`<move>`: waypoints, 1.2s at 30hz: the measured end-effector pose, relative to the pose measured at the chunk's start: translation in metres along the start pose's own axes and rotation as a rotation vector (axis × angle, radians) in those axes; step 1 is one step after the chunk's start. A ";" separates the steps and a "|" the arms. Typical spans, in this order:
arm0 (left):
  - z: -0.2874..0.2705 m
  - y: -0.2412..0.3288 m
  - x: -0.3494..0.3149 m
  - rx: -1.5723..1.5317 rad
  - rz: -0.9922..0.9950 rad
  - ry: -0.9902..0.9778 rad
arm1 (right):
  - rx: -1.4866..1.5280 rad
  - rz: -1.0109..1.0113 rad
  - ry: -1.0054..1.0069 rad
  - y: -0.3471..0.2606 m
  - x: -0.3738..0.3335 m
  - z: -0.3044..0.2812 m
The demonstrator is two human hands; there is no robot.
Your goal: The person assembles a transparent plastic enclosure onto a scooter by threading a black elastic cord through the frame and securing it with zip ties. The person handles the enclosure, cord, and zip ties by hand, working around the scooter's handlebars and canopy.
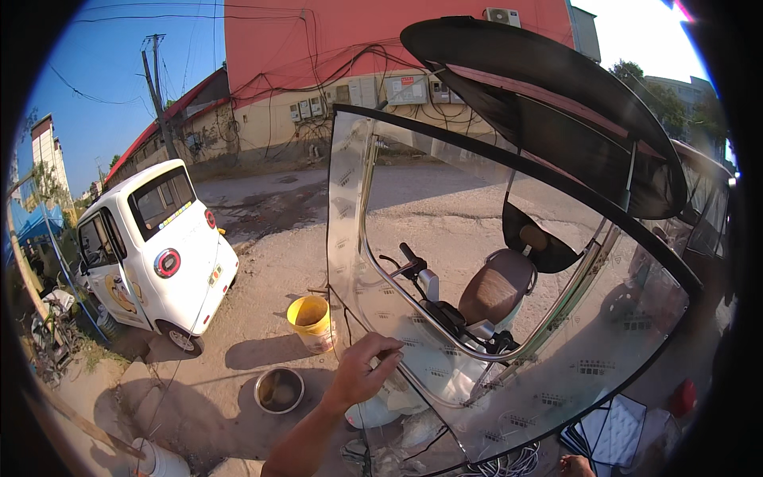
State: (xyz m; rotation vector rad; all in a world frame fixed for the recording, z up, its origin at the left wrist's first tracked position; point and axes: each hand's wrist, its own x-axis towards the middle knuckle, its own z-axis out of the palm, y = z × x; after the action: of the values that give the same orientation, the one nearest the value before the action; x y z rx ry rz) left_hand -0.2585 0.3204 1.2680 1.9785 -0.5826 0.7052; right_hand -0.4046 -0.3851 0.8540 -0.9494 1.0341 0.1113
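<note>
The left hand (pixel 362 370) pinches the clear, glossy curved windshield (pixel 445 334) of a canopied scooter, fingers curled on its black-trimmed edge near six o'clock. The right hand is out of view. At seven o'clock, on dusty ground, sit a round steel bowl (pixel 279 389) and a yellow plastic bucket (pixel 311 321).

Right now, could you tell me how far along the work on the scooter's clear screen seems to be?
Done, apparently: the dark canopy roof is up and the clear screen stands around the scooter, black trim along its top edge. In hand: the left hand pinches the screen's lower front edge. Probably left: that lower edge and the loose white cable on the ground.
</note>
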 end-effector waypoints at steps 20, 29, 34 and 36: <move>0.046 -0.013 -0.255 0.024 -0.265 -0.461 | 0.145 0.438 -0.758 0.238 -0.283 0.385; 0.034 -0.046 -0.286 0.170 -0.374 -0.451 | 0.159 0.296 -0.909 0.279 -0.306 0.427; 0.003 -0.098 -0.277 0.044 -0.338 -0.469 | 0.219 0.086 -0.805 0.322 -0.305 0.474; -0.022 -0.126 -0.273 0.053 -0.263 -0.480 | 0.233 0.105 -0.720 0.330 -0.313 0.510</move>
State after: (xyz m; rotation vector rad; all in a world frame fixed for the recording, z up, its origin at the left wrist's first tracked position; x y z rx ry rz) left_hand -0.3798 0.4297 1.0140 2.2340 -0.5692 0.0798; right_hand -0.3905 0.2876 0.9765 -0.5670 0.4143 0.3817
